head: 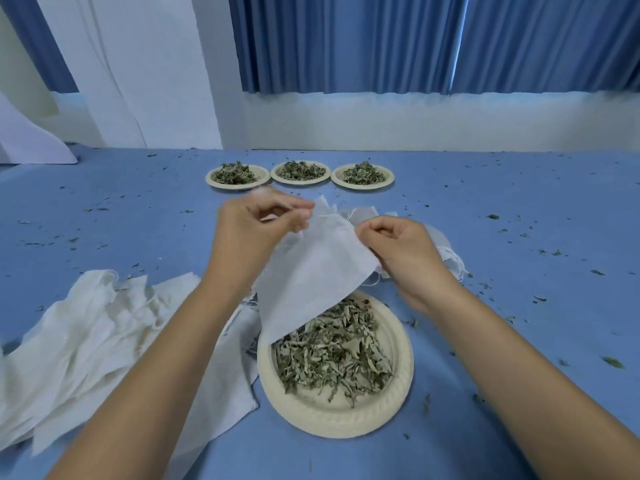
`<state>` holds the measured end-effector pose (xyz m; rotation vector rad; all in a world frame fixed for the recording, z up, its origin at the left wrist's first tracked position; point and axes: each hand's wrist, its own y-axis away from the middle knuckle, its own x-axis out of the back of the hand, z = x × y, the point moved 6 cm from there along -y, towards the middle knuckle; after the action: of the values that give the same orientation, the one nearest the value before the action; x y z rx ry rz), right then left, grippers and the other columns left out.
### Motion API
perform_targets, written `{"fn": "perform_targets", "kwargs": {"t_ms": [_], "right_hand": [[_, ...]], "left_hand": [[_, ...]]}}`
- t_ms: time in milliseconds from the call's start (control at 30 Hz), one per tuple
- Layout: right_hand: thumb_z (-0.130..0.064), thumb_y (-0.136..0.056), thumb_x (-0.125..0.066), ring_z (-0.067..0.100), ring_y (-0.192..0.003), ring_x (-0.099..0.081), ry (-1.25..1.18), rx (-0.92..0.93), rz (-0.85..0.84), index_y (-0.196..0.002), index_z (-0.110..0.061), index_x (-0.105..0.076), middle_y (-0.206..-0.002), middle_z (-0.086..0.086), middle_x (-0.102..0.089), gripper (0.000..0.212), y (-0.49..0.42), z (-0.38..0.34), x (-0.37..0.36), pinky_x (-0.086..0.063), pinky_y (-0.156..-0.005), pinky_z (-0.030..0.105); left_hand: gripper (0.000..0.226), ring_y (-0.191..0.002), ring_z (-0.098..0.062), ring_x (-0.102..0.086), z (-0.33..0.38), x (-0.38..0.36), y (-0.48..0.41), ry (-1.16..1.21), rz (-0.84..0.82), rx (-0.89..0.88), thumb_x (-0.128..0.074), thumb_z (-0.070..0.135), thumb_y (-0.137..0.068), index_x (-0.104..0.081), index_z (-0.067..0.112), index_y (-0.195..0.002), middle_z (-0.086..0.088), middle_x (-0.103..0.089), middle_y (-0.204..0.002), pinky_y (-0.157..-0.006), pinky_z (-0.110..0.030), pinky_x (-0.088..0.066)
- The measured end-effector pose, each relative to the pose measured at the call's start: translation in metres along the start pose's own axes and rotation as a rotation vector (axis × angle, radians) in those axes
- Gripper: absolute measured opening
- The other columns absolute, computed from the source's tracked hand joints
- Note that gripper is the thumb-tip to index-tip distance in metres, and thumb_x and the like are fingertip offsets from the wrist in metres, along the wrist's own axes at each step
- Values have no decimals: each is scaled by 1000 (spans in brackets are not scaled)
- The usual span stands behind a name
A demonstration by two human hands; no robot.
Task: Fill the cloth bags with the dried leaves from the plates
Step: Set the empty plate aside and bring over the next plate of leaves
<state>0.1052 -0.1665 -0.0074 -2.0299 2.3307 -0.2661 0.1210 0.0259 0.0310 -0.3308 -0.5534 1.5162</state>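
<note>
A white cloth bag [311,271] hangs flat above the near paper plate [332,420], which holds a heap of dried leaves [332,355]. My left hand [256,223] pinches the bag's top edge on its left side. On the right side my right hand [398,247] pinches the same edge. The bag's lower corner covers the far left part of the plate. Three more plates of leaves stand in a row further back: left [237,176], middle [300,172] and right [362,175].
A pile of white cloth bags [90,344] lies to the left on the blue table [519,306]. More bags with drawstrings [446,251] lie behind my right hand. Leaf crumbs are scattered over the table. A wall and blue curtains stand beyond the far edge.
</note>
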Motion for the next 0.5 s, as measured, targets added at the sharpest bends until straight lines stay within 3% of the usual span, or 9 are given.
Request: {"fn": "perform_targets", "kwargs": {"t_ms": [100,200,333,500], "right_hand": [[-6,-87,-62,13,-54,-47,-81,3,-6,-71,-18,-69,-68,9,-55,21,-4,9,-1,-41,-47,18],[-4,-88,-61,12,-55,-47,-130,10,-57,-74,-19,-68,-64,4,-58,22,-4,15,-8,-39,-49,18],[5,-86,-60,10,-56,-56,-247,-18,-153,-83,-12,-66,-72,5,-65,18,-1,17,-13,-45,-49,16],[8,-83,-62,13,-61,-59,-320,-117,-218,-88,-6,-62,-73,6,-64,15,5,22,-19,-52,-60,19]], "left_hand": [[24,-74,-6,-64,2,-24,9,-239,-228,-309,-77,8,-78,-72,17,-99,5,-70,-82,-71,-15,-52],[33,-76,-5,-63,-5,-43,19,-373,-357,-448,-76,4,-79,-70,16,-110,4,-68,-86,-71,-15,-52],[32,-82,1,-62,-11,-41,21,-360,-337,-464,-74,2,-81,-71,12,-112,6,-69,-92,-74,-12,-49],[13,-79,-11,-64,-11,-33,25,-259,-280,-349,-73,3,-82,-76,6,-94,-6,-70,-86,-71,-19,-49]]}}
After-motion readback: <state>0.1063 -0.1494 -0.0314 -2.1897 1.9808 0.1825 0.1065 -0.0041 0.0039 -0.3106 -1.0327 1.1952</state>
